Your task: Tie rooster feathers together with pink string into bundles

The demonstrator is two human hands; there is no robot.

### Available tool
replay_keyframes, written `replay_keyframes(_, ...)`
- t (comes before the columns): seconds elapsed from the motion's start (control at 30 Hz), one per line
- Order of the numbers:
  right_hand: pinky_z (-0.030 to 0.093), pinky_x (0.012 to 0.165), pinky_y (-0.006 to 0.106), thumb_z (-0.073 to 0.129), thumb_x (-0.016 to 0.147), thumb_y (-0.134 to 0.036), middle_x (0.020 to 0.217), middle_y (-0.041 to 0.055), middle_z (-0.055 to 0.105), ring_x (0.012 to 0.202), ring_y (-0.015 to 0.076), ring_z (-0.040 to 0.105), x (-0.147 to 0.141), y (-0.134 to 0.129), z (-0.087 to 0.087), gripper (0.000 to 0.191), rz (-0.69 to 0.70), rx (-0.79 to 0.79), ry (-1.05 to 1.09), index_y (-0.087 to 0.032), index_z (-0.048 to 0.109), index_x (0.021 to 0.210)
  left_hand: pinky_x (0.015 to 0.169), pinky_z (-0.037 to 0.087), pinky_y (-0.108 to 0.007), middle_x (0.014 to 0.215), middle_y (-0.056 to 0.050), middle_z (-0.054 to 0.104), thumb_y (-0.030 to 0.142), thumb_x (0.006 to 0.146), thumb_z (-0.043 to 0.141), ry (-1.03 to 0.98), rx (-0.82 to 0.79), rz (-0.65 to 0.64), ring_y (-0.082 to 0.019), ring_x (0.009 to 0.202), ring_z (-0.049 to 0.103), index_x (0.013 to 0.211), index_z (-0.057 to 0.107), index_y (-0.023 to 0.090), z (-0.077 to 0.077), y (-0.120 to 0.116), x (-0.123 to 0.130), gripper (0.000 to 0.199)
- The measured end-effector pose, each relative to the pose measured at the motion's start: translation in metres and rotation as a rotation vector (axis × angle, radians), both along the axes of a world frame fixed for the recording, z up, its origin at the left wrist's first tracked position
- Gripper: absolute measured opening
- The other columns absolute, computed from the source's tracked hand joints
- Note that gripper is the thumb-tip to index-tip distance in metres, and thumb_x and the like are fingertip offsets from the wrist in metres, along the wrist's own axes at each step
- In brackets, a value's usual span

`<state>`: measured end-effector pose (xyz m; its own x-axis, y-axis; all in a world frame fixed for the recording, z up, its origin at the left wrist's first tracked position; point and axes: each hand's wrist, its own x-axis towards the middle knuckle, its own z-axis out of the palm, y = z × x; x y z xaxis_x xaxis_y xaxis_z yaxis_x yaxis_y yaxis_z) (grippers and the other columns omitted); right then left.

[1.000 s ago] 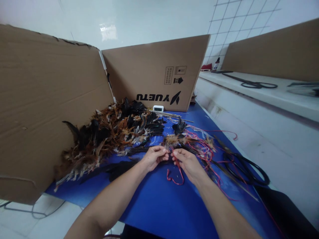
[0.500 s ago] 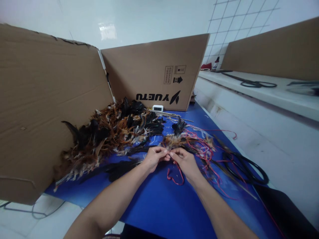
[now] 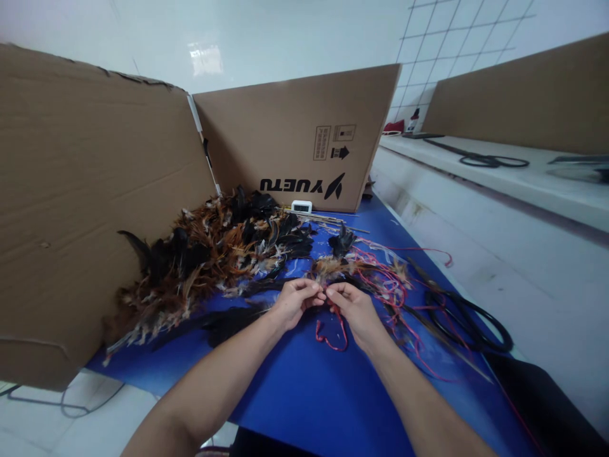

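Over the blue table, my left hand and my right hand meet fingertip to fingertip, each closed in a pinch. A red string runs up into the small gap between them, its lower end hanging in a loose curl. The exact grip point is covered by the fingers. Just beyond my fingertips lie brown and black feathers; whether the string is round them I cannot tell. Long black feathers lie beside my left forearm.
A large heap of feathers fills the left, against cardboard panels. Right of my hands are tangled red strings and large black-handled scissors. Thin sticks and a small white digital display stand behind. More scissors rest on a ledge.
The hanging curl of red string has shifted slightly up and left. My fingertips have drawn a little apart, both hands still pinching in the same place.
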<state>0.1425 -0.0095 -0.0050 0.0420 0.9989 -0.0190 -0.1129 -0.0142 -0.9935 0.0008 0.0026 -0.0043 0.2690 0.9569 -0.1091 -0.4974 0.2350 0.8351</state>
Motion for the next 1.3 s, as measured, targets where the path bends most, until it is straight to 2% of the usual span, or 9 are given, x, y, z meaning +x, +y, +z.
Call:
replay_keyframes(0.27, 0.043, 0.053, 0.026, 0.068, 0.066, -0.043, 0.066, 0.0019, 0.063, 0.057, 0.0141, 0.055, -0.0045, -0.0005, -0.0050, 0.027, -0.058, 0.111, -0.206, -0.017, 0.062, 0.072, 0.062, 0.050, -0.021, 0.066, -0.006, 0.066, 0.029, 0.057, 0.080, 0.032, 0.003, 0.035, -0.011, 0.060, 0.061, 0.069, 0.065, 0.008, -0.0042, -0.0011, 0.0035, 0.029)
replay_keyframes(0.47, 0.045, 0.055, 0.026, 0.069, 0.065, -0.041, 0.067, 0.0008, 0.062, 0.058, 0.0126, 0.053, -0.0061, -0.0013, -0.0044, 0.026, -0.039, 0.088, -0.109, -0.017, 0.062, 0.072, 0.060, 0.049, -0.020, 0.060, -0.004, 0.063, 0.026, 0.058, 0.080, 0.009, 0.004, 0.046, -0.008, 0.055, 0.058, 0.066, 0.065, 0.008, -0.0017, -0.0004, 0.0015, 0.025)
replay_keyframes(0.63, 0.043, 0.054, 0.025, 0.072, 0.062, -0.040, 0.059, -0.0015, 0.057, 0.053, 0.0108, 0.050, -0.0055, -0.0005, -0.0028, 0.027, -0.061, 0.051, 0.009, -0.016, 0.061, 0.071, 0.056, 0.047, -0.017, 0.057, -0.003, 0.061, 0.025, 0.058, 0.079, -0.009, 0.004, 0.043, -0.007, 0.052, 0.056, 0.067, 0.064, 0.007, 0.0010, -0.0007, 0.0008, 0.024)
replay_keyframes(0.9, 0.043, 0.057, 0.027, 0.070, 0.063, -0.043, 0.067, 0.0012, 0.062, 0.058, 0.0136, 0.054, -0.0060, -0.0007, -0.0038, 0.029, -0.075, 0.119, -0.129, -0.017, 0.062, 0.072, 0.059, 0.049, -0.020, 0.062, -0.004, 0.063, 0.026, 0.060, 0.078, -0.009, -0.009, 0.044, -0.009, 0.056, 0.059, 0.071, 0.064, 0.008, -0.0045, -0.0009, 0.0031, 0.025)
replay_keyframes(1.17, 0.046, 0.060, 0.027, 0.073, 0.062, -0.042, 0.067, 0.0007, 0.061, 0.065, 0.0150, 0.057, -0.0020, 0.0022, -0.0054, 0.030, -0.056, 0.041, 0.073, -0.017, 0.063, 0.074, 0.056, 0.047, -0.019, 0.058, -0.003, 0.061, 0.027, 0.059, 0.079, -0.018, -0.018, 0.078, -0.008, 0.052, 0.056, 0.068, 0.065, 0.008, 0.0030, 0.0004, 0.0001, 0.025)
replay_keyframes(1.3, 0.045, 0.060, 0.027, 0.073, 0.062, -0.042, 0.068, 0.0010, 0.061, 0.066, 0.0151, 0.057, -0.0019, 0.0019, -0.0046, 0.030, -0.050, 0.040, 0.060, -0.017, 0.062, 0.075, 0.056, 0.047, -0.018, 0.058, -0.003, 0.061, 0.027, 0.060, 0.078, -0.028, -0.011, 0.072, -0.008, 0.052, 0.057, 0.069, 0.064, 0.009, 0.0034, -0.0004, -0.0001, 0.025)
